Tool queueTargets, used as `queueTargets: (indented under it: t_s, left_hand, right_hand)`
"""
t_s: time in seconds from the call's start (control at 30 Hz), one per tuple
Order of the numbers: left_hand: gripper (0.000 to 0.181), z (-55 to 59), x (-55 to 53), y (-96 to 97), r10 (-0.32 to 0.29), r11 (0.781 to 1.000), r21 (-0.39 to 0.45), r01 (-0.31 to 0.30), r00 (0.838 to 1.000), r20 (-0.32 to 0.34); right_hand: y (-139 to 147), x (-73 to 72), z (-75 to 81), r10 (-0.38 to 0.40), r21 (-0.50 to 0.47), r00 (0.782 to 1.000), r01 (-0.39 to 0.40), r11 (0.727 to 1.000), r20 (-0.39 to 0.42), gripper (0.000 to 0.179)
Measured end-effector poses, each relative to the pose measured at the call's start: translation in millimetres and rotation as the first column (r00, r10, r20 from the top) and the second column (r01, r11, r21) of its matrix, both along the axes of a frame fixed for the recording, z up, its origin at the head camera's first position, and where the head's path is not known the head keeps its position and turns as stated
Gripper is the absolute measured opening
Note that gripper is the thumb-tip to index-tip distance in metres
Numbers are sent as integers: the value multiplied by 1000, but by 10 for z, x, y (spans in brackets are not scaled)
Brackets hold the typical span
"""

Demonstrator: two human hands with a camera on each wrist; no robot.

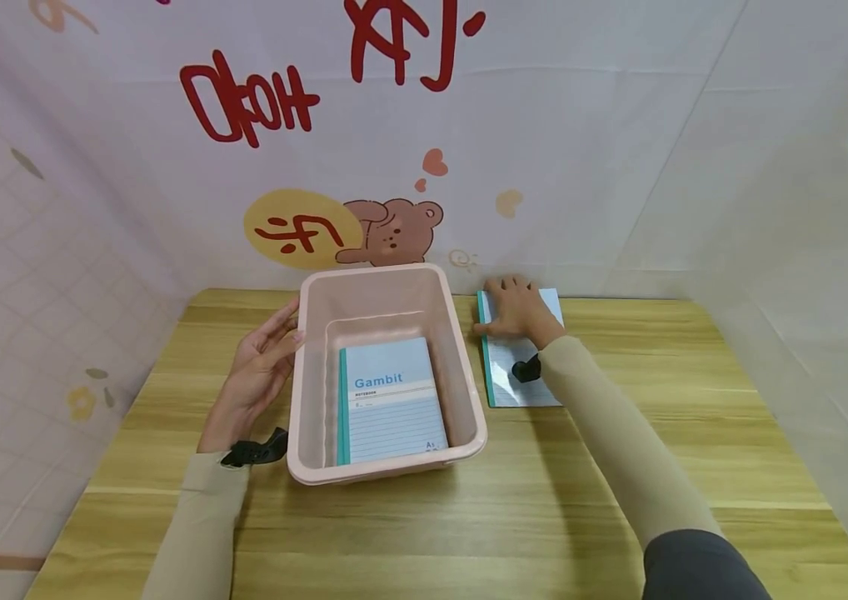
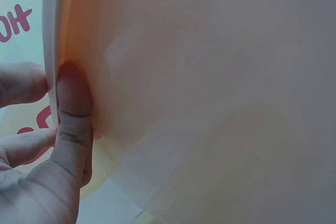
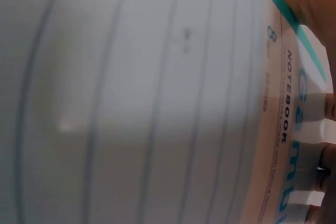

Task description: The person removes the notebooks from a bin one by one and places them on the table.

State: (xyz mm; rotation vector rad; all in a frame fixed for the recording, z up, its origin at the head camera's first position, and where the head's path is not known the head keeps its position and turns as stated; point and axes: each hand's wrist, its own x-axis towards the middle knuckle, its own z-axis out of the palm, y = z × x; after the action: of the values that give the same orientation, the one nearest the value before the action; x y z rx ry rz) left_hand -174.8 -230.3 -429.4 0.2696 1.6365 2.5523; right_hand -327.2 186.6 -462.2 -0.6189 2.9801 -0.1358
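Left hand [image 1: 262,362] grasps the bin [image 1: 308,375] by its left rim. Right hand [image 1: 517,310] spreads over a notebook [image 1: 505,375] by the bench's [image 1: 424,537] far edge (whether its fingers grip, cannot tell). Recommended: steady the bin, secure the notebook's edges before lifting. The bin's wall intervenes; a second notebook [image 1: 391,408] lies inside, cover up.

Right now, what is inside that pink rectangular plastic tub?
The pink rectangular plastic tub holds a light-blue rectangular notebook with a green spine, marked Gambit, cover up. Anything beneath it is covered, and the tub's near rim hides its bottom edge.
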Motion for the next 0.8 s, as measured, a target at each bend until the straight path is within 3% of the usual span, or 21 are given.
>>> queueTargets:
  t_s: [0.27,0.6,0.8]
  left_hand:
    - [70,6,10,-11,9,1000,-6,-9,1000,25]
    - [69,-11,29,-6,8,1000,3,-8,1000,1]
    - [70,9,28,1,5,1000,4,-5,1000,4]
  right_hand:
    - [-10,37,-80,-15,-35,999,17,999,34,83]
    - [0,89,-94,-38,-89,999,39,995,23,77]
    - [3,159,-21,-64,-107,998,63,992,-7,79]
